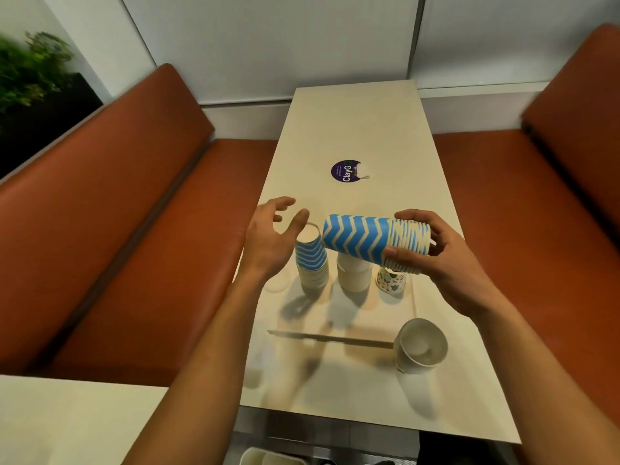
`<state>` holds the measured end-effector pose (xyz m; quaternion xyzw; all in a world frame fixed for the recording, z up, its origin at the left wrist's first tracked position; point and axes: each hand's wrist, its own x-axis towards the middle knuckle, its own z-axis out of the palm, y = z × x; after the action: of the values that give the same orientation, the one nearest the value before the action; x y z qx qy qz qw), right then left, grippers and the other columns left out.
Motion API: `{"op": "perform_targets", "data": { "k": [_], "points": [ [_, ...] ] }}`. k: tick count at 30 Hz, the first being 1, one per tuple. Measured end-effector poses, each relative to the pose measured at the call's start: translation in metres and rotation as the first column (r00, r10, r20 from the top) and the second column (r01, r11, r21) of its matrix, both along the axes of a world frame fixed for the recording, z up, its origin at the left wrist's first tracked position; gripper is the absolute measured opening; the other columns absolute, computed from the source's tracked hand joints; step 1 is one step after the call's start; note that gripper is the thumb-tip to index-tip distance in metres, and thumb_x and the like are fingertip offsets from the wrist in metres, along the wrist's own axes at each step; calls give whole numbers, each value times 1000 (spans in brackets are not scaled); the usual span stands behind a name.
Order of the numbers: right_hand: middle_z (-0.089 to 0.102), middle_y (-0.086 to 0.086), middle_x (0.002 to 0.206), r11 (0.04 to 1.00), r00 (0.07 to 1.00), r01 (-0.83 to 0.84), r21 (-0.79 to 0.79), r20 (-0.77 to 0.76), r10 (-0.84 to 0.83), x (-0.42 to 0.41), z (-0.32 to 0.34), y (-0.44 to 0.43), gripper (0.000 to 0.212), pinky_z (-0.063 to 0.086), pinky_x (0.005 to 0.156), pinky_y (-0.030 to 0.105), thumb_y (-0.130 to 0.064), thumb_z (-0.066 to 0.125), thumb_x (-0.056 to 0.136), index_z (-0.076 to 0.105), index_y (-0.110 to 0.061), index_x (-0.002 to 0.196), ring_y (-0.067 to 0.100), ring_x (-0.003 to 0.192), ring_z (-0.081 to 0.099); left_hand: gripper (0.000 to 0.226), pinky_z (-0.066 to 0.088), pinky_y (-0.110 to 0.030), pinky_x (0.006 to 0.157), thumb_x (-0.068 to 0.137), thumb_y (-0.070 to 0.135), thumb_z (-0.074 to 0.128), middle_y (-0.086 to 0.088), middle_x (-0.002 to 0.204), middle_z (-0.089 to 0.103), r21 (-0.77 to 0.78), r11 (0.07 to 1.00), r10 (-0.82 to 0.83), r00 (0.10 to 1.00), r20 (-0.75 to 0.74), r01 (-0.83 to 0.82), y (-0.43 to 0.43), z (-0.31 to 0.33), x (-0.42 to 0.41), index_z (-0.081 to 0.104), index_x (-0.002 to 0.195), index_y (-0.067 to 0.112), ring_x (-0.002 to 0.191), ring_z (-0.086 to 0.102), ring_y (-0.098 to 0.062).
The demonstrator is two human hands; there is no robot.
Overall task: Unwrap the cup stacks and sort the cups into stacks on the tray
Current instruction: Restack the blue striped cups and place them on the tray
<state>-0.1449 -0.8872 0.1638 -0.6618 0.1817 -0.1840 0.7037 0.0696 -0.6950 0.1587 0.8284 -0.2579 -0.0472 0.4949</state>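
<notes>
Right hand (446, 260) grips the ribbed rim end of a blue zigzag paper stack (359, 238), held sideways over the counter (355, 129). Left hand (265, 243) spread, empty, beside an upright zigzag cup (310, 256). White stack (354, 276) and leaf-print cup (391, 281) stand below.

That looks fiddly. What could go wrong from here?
The right hand holds the blue striped stack sideways by one end, so cups might slide off. That stack hangs over the white stack, which a dip could topple. The open left hand is close to the short stack with a blue cup on top and could knock it.
</notes>
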Motion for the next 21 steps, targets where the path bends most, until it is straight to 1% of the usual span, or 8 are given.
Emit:
{"op": "perform_targets", "data": {
  "k": [2,4,6,8,11,14,17,21],
  "points": [
    [69,-3,110,1000,1000,-22,-4,0,22,2,1,3,61,59,92,58,-29,97,63,68,-35,116,39,113,65,39,55,-27,81,98,40,66,1,126,65,-163,978,-165,958,-236,128,5,6,-12,62,132,21,111,63,-17],
    [67,3,116,999,999,-37,-5,-1,37,5,2,7,58,60,91,57,-28,94,65,68,-36,117,38,111,66,46,59,-32,85,94,44,68,-5,128,66,-268,930,-344,856,-386,252,12,7,-23,60,135,24,115,66,-21],
    [65,5,118,998,998,-59,-15,-11,59,7,4,10,61,61,90,54,-32,95,64,67,-35,118,36,109,67,52,59,-41,93,87,47,72,-6,127,67,-312,892,-442,777,-448,328,18,7,-33,59,135,28,115,67,-25],
    [66,3,117,996,997,-79,-41,-23,78,8,6,12,64,62,89,52,-37,96,62,66,-34,119,33,107,68,53,58,-47,96,85,41,76,-8,124,68,-346,872,-479,744,-466,345,19,7,-39,60,133,28,111,68,-30],
    [66,1,115,995,996,-91,-50,-28,90,8,9,13,65,62,88,49,-39,89,60,65,-34,120,30,106,69,50,57,-54,97,82,34,82,-13,121,68,-367,881,-455,747,-484,299,21,9,-39,64,128,25,109,68,-37],
    [67,2,113,996,997,-76,-48,-10,76,9,8,14,64,63,86,49,-37,89,60,66,-32,119,32,104,68,49,58,-53,93,80,33,82,-18,120,68,-370,888,-433,764,-479,272,24,11,-35,65,125,20,103,69,-35],
    [68,4,114,999,999,-31,-11,18,31,7,7,11,65,63,85,49,-34,89,60,67,-28,120,30,101,69,47,61,-42,83,83,25,78,-12,109,70,-400,892,-399,783,-477,211,28,18,-25,62,125,12,95,69,-29],
    [69,1,111,998,997,59,33,39,-60,2,6,1,63,64,82,44,-28,87,61,66,-23,121,24,97,70,52,56,-30,66,75,33,80,-4,104,69,-394,914,-259,884,-390,94,38,29,0,63,122,19,84,66,-20]
  ]
}}
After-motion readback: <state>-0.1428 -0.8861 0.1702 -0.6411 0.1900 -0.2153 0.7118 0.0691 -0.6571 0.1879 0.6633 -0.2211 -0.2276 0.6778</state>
